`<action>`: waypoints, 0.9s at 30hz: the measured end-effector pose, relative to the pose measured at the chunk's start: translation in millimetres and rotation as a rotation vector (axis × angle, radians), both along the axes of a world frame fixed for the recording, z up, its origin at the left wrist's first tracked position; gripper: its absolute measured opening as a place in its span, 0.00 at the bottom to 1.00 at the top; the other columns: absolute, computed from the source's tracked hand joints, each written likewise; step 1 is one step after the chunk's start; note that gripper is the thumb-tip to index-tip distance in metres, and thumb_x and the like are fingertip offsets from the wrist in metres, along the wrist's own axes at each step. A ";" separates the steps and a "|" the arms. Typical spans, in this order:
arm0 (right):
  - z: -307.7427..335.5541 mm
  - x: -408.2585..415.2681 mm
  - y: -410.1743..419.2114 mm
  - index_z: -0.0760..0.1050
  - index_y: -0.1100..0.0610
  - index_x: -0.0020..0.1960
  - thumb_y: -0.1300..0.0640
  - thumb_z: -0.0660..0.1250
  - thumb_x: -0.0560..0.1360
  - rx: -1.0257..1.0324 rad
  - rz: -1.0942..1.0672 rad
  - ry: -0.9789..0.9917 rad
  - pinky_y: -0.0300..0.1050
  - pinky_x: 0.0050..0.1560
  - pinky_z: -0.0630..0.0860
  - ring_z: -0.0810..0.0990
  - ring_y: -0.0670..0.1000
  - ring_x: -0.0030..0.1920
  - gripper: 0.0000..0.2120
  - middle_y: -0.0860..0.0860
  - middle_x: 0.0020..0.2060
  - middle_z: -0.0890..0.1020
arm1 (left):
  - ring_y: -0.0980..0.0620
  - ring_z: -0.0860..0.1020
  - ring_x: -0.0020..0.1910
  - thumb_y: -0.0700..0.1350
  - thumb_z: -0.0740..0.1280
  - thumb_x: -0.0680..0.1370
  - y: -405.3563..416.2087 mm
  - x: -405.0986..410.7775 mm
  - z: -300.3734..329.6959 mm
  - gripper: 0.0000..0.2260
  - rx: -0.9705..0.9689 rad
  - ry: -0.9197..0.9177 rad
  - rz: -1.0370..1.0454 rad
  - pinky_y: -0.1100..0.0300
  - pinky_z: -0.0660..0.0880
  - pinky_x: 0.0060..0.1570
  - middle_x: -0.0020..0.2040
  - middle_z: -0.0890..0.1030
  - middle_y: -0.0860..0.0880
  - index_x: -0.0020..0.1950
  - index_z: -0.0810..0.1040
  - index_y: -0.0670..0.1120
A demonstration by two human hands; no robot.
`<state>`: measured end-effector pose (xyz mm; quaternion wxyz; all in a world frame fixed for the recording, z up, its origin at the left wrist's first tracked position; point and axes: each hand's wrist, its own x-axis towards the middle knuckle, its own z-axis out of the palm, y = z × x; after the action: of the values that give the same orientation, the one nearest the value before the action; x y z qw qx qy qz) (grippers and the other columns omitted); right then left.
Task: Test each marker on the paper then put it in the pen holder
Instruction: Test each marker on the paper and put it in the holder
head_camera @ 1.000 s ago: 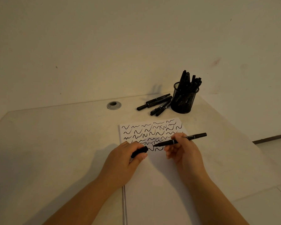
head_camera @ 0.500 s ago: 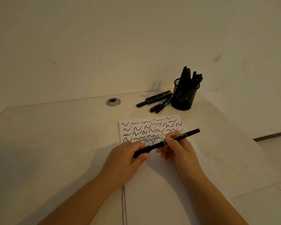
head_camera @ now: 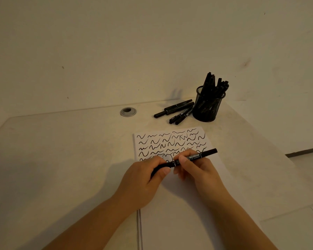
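Note:
A black marker [head_camera: 197,156] lies level between both hands above the white paper [head_camera: 179,204]. My left hand [head_camera: 145,179] grips the cap end of it. My right hand [head_camera: 195,168] pinches the barrel, and the far end sticks out to the right. The cap sits on the marker. Rows of black squiggles [head_camera: 170,143] cover the top of the paper. At the back right stands a black mesh pen holder [head_camera: 206,109] with several markers in it. Loose markers [head_camera: 175,110] lie on the table just left of the holder.
A round grey grommet [head_camera: 128,112] sits in the table near the back edge. The wall rises right behind the table. The table's right edge runs diagonally past the holder, with floor [head_camera: 305,177] beyond it.
The cap in my left hand and the marker in my right hand, apart a second ago, have come together into one piece. The view has shifted slightly.

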<state>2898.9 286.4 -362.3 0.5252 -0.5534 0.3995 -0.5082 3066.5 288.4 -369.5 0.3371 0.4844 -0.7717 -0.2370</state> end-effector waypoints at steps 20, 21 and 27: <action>0.2 3.5 0.9 0.75 0.61 0.42 0.56 0.63 0.69 -0.010 0.067 -0.028 0.36 0.33 0.72 0.74 0.47 0.29 0.08 0.50 0.25 0.77 | 0.56 0.66 0.27 0.60 0.54 0.73 -1.2 -1.2 -4.9 0.10 0.066 0.101 -0.072 0.61 0.62 0.29 0.27 0.69 0.53 0.36 0.70 0.59; 0.3 3.9 0.7 0.75 0.61 0.42 0.56 0.63 0.69 -0.006 0.063 -0.027 0.36 0.33 0.72 0.74 0.47 0.29 0.08 0.50 0.26 0.77 | 0.56 0.66 0.27 0.60 0.54 0.73 -0.9 -1.0 -4.8 0.10 0.068 0.106 -0.073 0.61 0.62 0.29 0.27 0.69 0.53 0.36 0.71 0.59; 2.2 6.7 2.1 0.77 0.57 0.41 0.62 0.62 0.75 0.025 -0.043 0.009 0.36 0.31 0.73 0.76 0.45 0.28 0.07 0.50 0.26 0.79 | 0.56 0.68 0.27 0.56 0.57 0.75 0.6 -4.4 -1.9 0.08 0.078 0.117 -0.018 0.60 0.65 0.29 0.30 0.74 0.51 0.45 0.74 0.56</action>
<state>2905.6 288.5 -360.1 0.5194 -0.5404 0.4198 -0.5119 3062.1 288.9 -371.4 0.3602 0.4755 -0.7453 -0.2977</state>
